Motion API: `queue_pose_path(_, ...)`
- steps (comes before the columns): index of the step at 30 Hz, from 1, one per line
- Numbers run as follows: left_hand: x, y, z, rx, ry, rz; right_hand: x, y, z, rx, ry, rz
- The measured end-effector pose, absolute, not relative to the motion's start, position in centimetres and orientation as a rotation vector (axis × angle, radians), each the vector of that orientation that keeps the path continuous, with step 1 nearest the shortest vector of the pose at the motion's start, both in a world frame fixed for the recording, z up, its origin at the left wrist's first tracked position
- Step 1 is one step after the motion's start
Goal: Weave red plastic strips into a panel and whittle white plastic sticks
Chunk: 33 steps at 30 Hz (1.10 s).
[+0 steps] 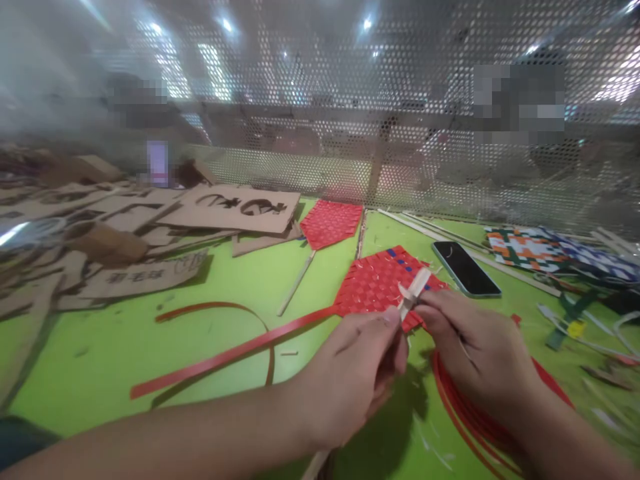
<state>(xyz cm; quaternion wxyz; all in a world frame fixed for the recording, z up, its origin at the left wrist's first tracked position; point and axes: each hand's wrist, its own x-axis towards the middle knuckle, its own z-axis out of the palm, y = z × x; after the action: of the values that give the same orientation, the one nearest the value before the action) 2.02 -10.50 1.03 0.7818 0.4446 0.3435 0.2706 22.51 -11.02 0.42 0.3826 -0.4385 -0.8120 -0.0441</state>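
My left hand (355, 367) is closed round a pale wooden stick (419, 281), whose tip points up and away. A thin shaving curls off the stick's side near the tip, and its lower end shows below my wrist. Beside the tip, my right hand (470, 340) is pinched shut, fingers bent against the stick; what it grips is hidden. Behind both hands lies a red woven piece (373, 280) with a few blue squares, and a loose red strip (235, 350) runs from it to the left. A coil of red strip (457, 413) lies under my right hand.
A second red woven piece (333, 223) on a stick lies farther back. At right are a phone (467, 268), an orange, green and white woven piece (525, 248) and scraps. Cut cardboard (230, 208) piles up at left. A perforated screen (310, 133) stands behind the green table (110, 340).
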Motion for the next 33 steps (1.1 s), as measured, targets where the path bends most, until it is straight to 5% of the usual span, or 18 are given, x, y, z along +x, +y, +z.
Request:
queue_pose_path(8,2.4,-11.1,2.2,0.813,0.68,0.547,22.3,-11.3,0.6,-1.11,-2.087,-0.311)
queue_pose_path(16,1.8,-12.5,1.7,1.017,0.741,0.62,27.7,-10.0,1.5,-1.572,-1.646,-0.431)
queue_pose_path(27,1.7,-11.1,1.1,1.516,0.94,0.73,21.5,-11.2,0.3,-1.179,-2.097,-0.143)
queue_pose_path(33,1.2,-11.5,1.8,1.764,0.967,0.747,23.7,-10.9,0.8,-1.246,-2.05,-0.374)
